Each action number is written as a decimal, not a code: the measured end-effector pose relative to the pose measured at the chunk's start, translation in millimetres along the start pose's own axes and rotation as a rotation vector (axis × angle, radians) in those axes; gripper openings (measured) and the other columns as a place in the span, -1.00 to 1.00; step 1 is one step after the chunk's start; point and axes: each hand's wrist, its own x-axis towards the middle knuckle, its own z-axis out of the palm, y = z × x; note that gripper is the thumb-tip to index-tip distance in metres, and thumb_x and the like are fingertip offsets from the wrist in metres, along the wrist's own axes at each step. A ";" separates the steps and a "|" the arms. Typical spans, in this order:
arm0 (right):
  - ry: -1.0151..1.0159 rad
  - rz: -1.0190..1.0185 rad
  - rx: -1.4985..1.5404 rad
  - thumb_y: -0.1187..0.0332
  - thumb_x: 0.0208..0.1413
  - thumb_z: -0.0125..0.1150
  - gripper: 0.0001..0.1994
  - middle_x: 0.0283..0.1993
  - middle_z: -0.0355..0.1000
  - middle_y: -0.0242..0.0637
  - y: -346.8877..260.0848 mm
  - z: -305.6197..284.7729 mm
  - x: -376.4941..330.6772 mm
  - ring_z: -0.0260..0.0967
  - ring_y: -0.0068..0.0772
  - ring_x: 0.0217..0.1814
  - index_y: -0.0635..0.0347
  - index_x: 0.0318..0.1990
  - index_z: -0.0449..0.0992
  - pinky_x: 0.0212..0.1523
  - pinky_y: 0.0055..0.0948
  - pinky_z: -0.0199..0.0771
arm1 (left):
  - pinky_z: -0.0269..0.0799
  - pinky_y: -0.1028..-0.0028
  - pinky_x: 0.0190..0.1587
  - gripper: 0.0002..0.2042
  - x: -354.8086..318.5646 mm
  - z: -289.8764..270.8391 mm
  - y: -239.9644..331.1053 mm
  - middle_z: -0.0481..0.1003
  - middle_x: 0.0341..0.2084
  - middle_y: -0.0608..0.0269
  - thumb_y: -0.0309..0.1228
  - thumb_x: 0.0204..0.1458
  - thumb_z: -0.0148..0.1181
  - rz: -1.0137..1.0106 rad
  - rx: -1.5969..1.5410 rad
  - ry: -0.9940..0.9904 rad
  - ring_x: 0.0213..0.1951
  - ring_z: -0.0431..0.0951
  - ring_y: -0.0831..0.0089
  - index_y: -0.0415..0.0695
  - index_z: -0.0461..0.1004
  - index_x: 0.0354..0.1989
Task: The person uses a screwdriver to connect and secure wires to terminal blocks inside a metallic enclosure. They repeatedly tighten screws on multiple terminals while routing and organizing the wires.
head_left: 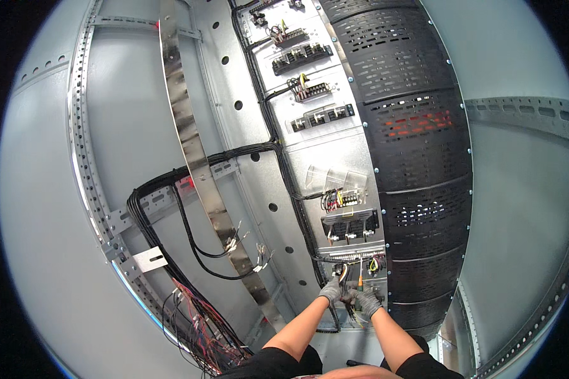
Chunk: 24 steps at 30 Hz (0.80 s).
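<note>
My left hand [330,290], in a grey glove, is closed at the lower part of the mounting panel, on a bundle of wires [344,273] in dark and light colours. Just to its right is my gloved right hand [369,303], with its fingers wrapped round a screwdriver [360,282] that has an orange and green handle. The screwdriver's shaft points up toward a terminal strip [351,258]. Loose wire ends hang between the two hands. My fingertips are partly hidden by the wires, and the exact spot where the tip touches cannot be made out.
A black slotted cover [423,148] runs along the panel's right side. Above my hands sits a black fuse holder [349,225] under a terminal block [344,199]. A black cable harness [205,156] crosses left past a metal busbar [199,164]. Loose wires [202,322] hang lower left.
</note>
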 end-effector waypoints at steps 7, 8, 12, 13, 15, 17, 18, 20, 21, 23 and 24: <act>-0.204 0.124 0.429 0.54 0.10 0.16 -0.67 -0.17 0.49 -0.25 -25.9 19.1 15.6 0.50 -0.35 -0.29 0.18 0.05 0.42 -0.29 -0.42 0.58 | 0.44 0.44 -0.36 -0.64 26.8 10.6 -60.8 0.50 -0.39 0.26 -0.39 0.02 0.24 0.128 -0.419 -0.134 -0.38 0.47 0.50 -0.13 0.40 0.01; -0.224 0.152 0.425 0.54 0.10 0.16 -0.67 -0.18 0.49 -0.25 -30.8 30.8 14.2 0.50 -0.35 -0.28 0.19 0.05 0.42 -0.29 -0.42 0.58 | 0.44 0.43 -0.37 -0.63 26.8 4.9 -76.1 0.50 -0.39 0.27 -0.37 0.00 0.27 0.129 -0.467 -0.148 -0.39 0.48 0.50 -0.15 0.41 0.00; -0.122 0.097 0.413 0.50 0.08 0.21 -0.68 -0.21 0.51 -0.30 -21.6 -6.2 10.6 0.51 -0.41 -0.33 0.15 0.02 0.46 -0.34 -0.48 0.57 | 0.46 0.40 -0.34 -0.52 7.4 1.9 -10.5 0.54 -0.38 0.14 -0.26 -0.14 0.38 -0.014 -0.126 -0.103 -0.40 0.53 0.38 -0.21 0.45 -0.04; -0.125 0.085 0.317 0.50 0.06 0.23 -0.69 -0.22 0.52 -0.30 -20.7 1.8 13.2 0.51 -0.41 -0.34 0.15 0.00 0.47 -0.35 -0.48 0.56 | 0.46 0.40 -0.27 -0.56 5.0 -2.6 -27.3 0.56 -0.37 0.05 -0.26 -0.10 0.34 0.033 -0.121 0.054 -0.37 0.55 0.32 -0.20 0.46 -0.04; -0.108 0.060 0.121 0.49 0.04 0.25 -0.69 -0.24 0.52 -0.30 -20.0 11.4 15.9 0.51 -0.43 -0.36 0.15 -0.02 0.49 -0.37 -0.48 0.56 | 0.45 0.43 -0.24 -0.62 -8.8 -9.0 -33.5 0.55 -0.25 0.09 -0.30 0.02 0.24 -0.056 -0.257 0.060 -0.31 0.54 0.36 -0.19 0.43 0.00; -0.138 0.063 0.227 0.48 0.02 0.26 -0.71 -0.27 0.53 -0.30 -17.4 13.7 10.3 0.50 -0.47 -0.37 0.18 -0.05 0.49 -0.38 -0.51 0.53 | 0.44 0.45 -0.24 -0.65 -7.1 6.2 -42.1 0.52 -0.17 0.14 -0.34 0.11 0.14 0.061 -0.557 -0.028 -0.29 0.52 0.40 -0.18 0.38 0.05; -0.173 0.056 0.225 0.48 0.03 0.25 -0.72 -0.28 0.53 -0.30 -18.3 22.2 8.5 0.50 -0.47 -0.37 0.19 -0.06 0.49 -0.39 -0.52 0.52 | 0.44 0.46 -0.24 -0.66 -9.8 10.5 -53.7 0.50 -0.13 0.16 -0.35 0.15 0.09 0.114 -0.702 -0.058 -0.28 0.51 0.42 -0.17 0.35 0.08; -0.214 0.036 0.197 0.46 0.05 0.23 -0.75 -0.31 0.53 -0.30 -9.7 29.9 14.1 0.50 -0.48 -0.37 0.23 -0.09 0.50 -0.41 -0.54 0.50 | 0.43 0.45 -0.26 -0.66 -9.5 18.7 -79.4 0.46 -0.07 0.23 -0.37 0.19 0.05 0.092 -0.722 -0.071 -0.26 0.49 0.44 -0.15 0.30 0.12; -0.212 0.036 0.090 0.47 0.06 0.20 -0.76 -0.30 0.54 -0.28 -5.8 32.7 19.0 0.50 -0.48 -0.37 0.22 -0.08 0.50 -0.41 -0.55 0.50 | 0.43 0.44 -0.27 -0.66 -8.9 16.2 -85.7 0.44 -0.04 0.27 -0.38 0.21 0.03 0.087 -0.727 -0.077 -0.26 0.48 0.45 -0.14 0.27 0.14; -0.149 0.060 -0.140 0.48 0.10 0.13 -0.78 -0.29 0.54 -0.26 3.5 15.7 21.0 0.49 -0.49 -0.37 0.21 -0.08 0.51 -0.41 -0.56 0.50 | 0.44 0.26 -0.25 -0.65 -14.6 9.5 -64.0 0.51 -0.15 0.05 -0.25 0.24 -0.06 0.124 -0.308 -0.084 -0.24 0.55 0.21 -0.12 0.26 0.13; -0.089 0.126 -0.242 0.48 0.07 0.12 -0.81 -0.39 0.54 -0.25 6.6 14.6 20.3 0.50 -0.46 -0.40 0.24 -0.14 0.52 -0.43 -0.52 0.50 | 0.44 0.20 -0.25 -0.65 -20.3 1.3 -55.9 0.52 -0.19 -0.02 -0.23 0.24 -0.10 0.147 -0.087 -0.074 -0.23 0.56 0.14 -0.12 0.26 0.13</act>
